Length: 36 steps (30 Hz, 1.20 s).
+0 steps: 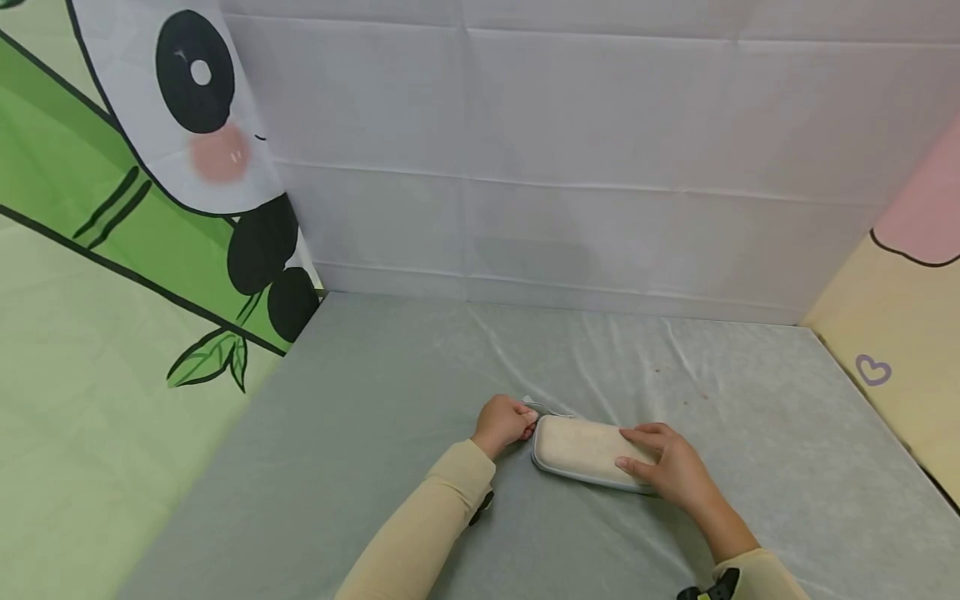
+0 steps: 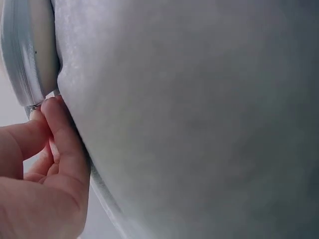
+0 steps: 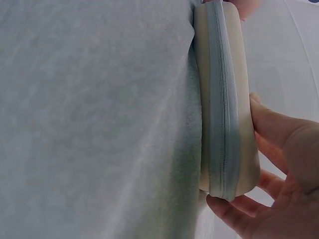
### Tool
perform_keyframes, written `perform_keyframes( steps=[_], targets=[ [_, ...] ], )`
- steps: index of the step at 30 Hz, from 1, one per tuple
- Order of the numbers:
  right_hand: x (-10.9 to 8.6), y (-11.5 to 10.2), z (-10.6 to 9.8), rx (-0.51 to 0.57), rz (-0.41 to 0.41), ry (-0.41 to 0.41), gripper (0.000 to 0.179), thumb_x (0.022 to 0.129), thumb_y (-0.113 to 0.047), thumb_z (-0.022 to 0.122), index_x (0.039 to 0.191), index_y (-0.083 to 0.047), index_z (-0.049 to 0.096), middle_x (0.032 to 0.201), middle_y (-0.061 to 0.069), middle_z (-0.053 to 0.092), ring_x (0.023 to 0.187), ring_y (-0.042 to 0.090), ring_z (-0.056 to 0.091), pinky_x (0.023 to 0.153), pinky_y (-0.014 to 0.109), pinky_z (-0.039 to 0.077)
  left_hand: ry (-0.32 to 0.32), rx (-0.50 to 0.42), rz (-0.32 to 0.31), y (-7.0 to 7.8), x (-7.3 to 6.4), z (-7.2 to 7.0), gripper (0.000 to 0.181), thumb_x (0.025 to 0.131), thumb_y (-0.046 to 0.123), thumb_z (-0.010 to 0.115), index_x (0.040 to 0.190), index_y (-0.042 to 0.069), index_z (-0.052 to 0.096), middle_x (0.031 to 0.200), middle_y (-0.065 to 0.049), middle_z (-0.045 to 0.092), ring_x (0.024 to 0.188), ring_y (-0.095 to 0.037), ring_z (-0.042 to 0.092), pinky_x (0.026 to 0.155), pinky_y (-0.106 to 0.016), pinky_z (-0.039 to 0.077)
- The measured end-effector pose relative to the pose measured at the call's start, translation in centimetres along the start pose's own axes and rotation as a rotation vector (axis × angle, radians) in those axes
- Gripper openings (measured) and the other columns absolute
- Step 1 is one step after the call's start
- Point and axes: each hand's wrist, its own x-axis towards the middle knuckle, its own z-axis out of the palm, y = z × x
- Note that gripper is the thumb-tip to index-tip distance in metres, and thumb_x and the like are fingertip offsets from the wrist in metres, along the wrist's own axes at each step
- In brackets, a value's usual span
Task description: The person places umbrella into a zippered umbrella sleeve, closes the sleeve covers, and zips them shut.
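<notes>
A cream zippered case (image 1: pixel 585 446) with rounded corners lies flat on the grey-green cloth, a pale grey zipper band (image 3: pixel 224 109) running round its side. At its left end my left hand (image 1: pixel 506 423) pinches the zipper pull between thumb and fingertips; the fingers mostly hide the pull, and in the left wrist view a bit of dark metal (image 2: pixel 34 107) shows at the tips. My right hand (image 1: pixel 673 467) holds the opposite end, thumb on the top face and fingers spread over the top and around the end. The zipper looks closed along the side facing me.
Grey-green cloth (image 1: pixel 390 375) covers the table, with soft creases. A plain white sheet (image 1: pixel 570 167) rises behind it. Printed panels stand at the left (image 1: pixel 75 333) and right (image 1: pixel 900 333). A thin pale cord (image 1: pixel 551 409) lies behind the case's left corner.
</notes>
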Motion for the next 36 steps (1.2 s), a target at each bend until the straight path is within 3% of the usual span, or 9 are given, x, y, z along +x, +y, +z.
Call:
perform_keyframes(
  steps=[15, 36],
  targets=[
    [-0.2, -0.5, 0.1, -0.005, 0.010, -0.008, 0.046, 0.080, -0.024, 0.075, 0.119, -0.002, 0.064, 0.116, 0.017, 0.055, 0.108, 0.039, 0.051, 0.087, 0.054, 0.042, -0.011, 0.193, 0.111, 0.1, 0.2, -0.5, 0.018, 0.084, 0.018, 0.071, 0.071, 0.006, 0.072, 0.056, 0.001, 0.061, 0.050, -0.006, 0.054, 0.052, -0.018, 0.043],
    [-0.8, -1.1, 0.4, -0.005, 0.027, -0.003, 0.045, 0.079, -0.024, 0.075, 0.118, -0.003, 0.065, 0.115, 0.016, 0.056, 0.107, 0.038, 0.051, 0.087, 0.053, 0.042, -0.047, 0.219, 0.144, 0.5, 0.2, -0.6, 0.017, 0.083, 0.017, 0.072, 0.071, 0.005, 0.072, 0.056, -0.002, 0.062, 0.051, -0.007, 0.051, 0.052, -0.019, 0.040]
  ],
)
